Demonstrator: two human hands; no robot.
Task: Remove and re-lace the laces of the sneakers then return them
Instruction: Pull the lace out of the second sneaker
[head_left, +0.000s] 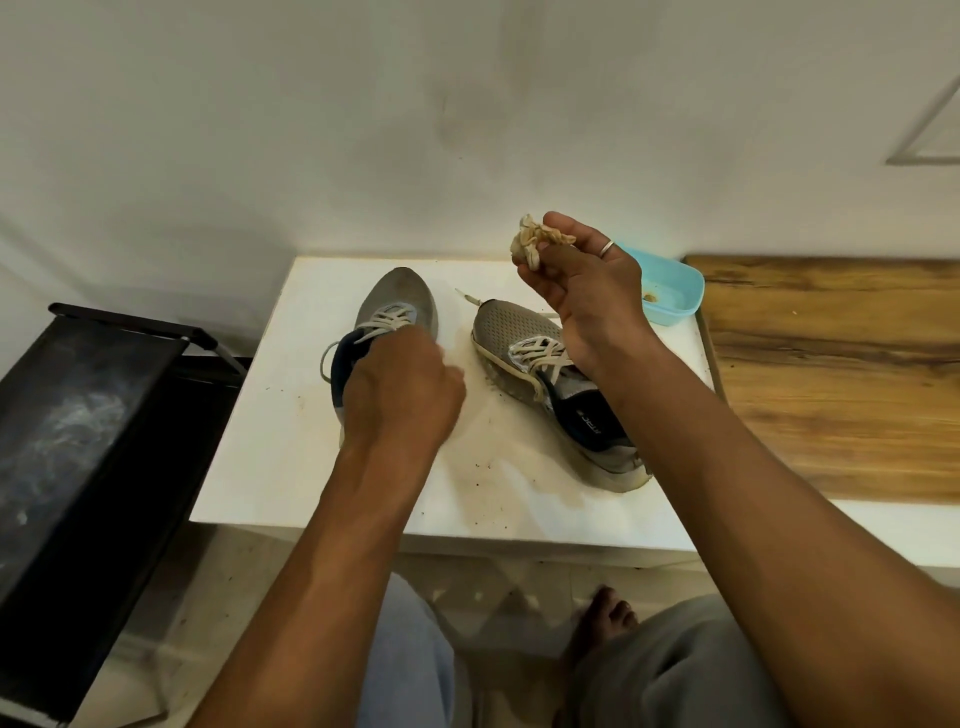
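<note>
Two grey sneakers with off-white laces stand on a white table. The left sneaker points away from me; my left hand curls over its heel and tongue, gripping it. The right sneaker lies angled beside it, laced, with one lace end trailing past its toe. My right hand is raised above this sneaker's toe and pinches a crumpled beige wad, cloth or paper, between thumb and fingers.
A light-blue plastic tub sits at the table's far right corner, behind my right hand. A wooden surface adjoins on the right. A black rack stands left of the table. Dirt specks dot the tabletop. A white wall rises behind.
</note>
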